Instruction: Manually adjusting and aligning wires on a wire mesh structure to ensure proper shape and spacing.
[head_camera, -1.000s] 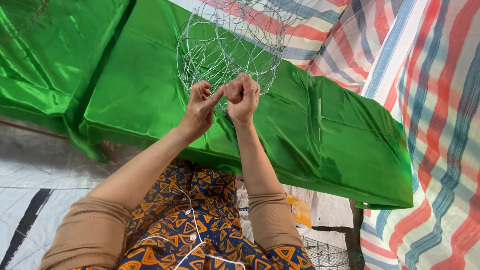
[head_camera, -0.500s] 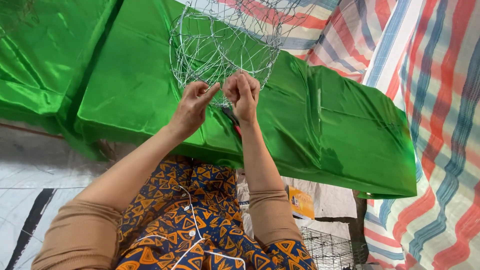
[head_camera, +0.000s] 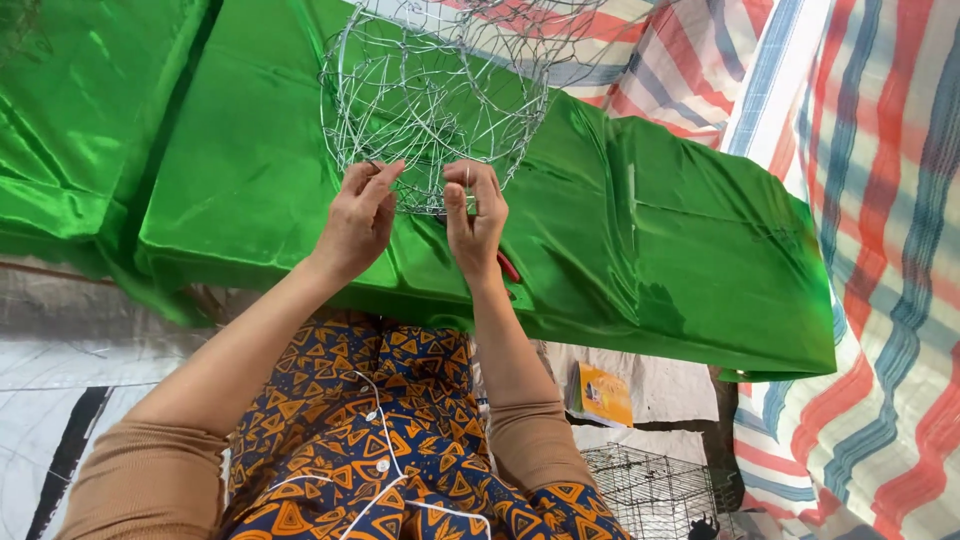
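Holding: both hands pinch the lower rim of a round wire-mesh frame, which stands tilted on the bench draped in shiny green cloth.
Left hand: fingers closed on a strand at the frame's lower left edge, thumb and forefinger pressed together.
Right hand: fingers clenched on the rim just beside the left hand, gripping wire.
Change: a second ago the hands were touching at one spot on the rim; now they sit slightly apart, so the work has moved along the edge.
Red tool: only a red handle shows under the right wrist, lying on the cloth; its kind cannot be told.
Hidden: the frame's top is cut off by the picture edge; the exact strands held are too fine to make out.
Around: striped tarpaulin to the right, a wire cage on the ground below.
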